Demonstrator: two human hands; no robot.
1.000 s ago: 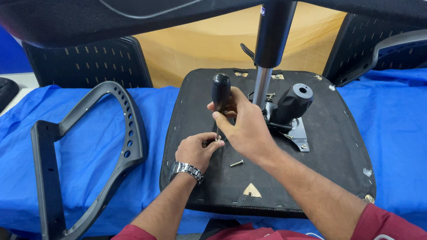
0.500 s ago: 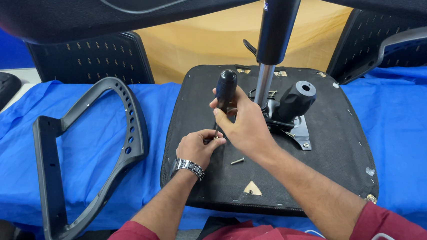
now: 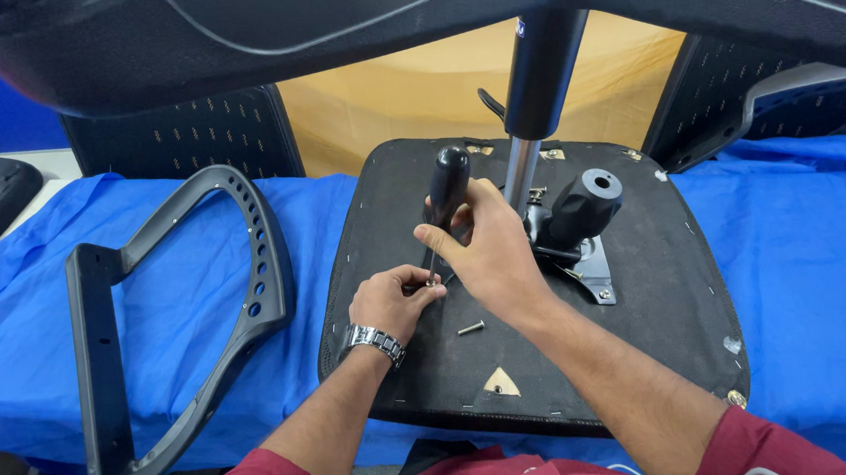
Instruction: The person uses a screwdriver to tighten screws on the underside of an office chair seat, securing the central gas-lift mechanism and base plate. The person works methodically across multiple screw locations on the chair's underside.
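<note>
An upturned black chair seat [image 3: 667, 320] lies on a blue cloth, its metal mechanism [image 3: 582, 246] and gas-lift column [image 3: 534, 121] sticking up. My right hand [image 3: 484, 253] grips a black-handled screwdriver [image 3: 447, 191], held nearly upright with its tip down on the seat underside. My left hand [image 3: 393, 301], with a metal wristwatch, pinches something small at the screwdriver's tip; what it pinches is hidden by the fingers. A loose screw [image 3: 470, 328] lies on the seat just right of my left hand.
A grey chair armrest frame [image 3: 182, 334] lies on the blue cloth [image 3: 812, 270] to the left. Black mesh chair backs [image 3: 188, 135] stand behind the table. A large dark chair part [image 3: 329, 26] hangs across the top of the view.
The view has shifted slightly. Both hands stay at the same spot on the seat, the screwdriver still upright over the left hand's fingers.
</note>
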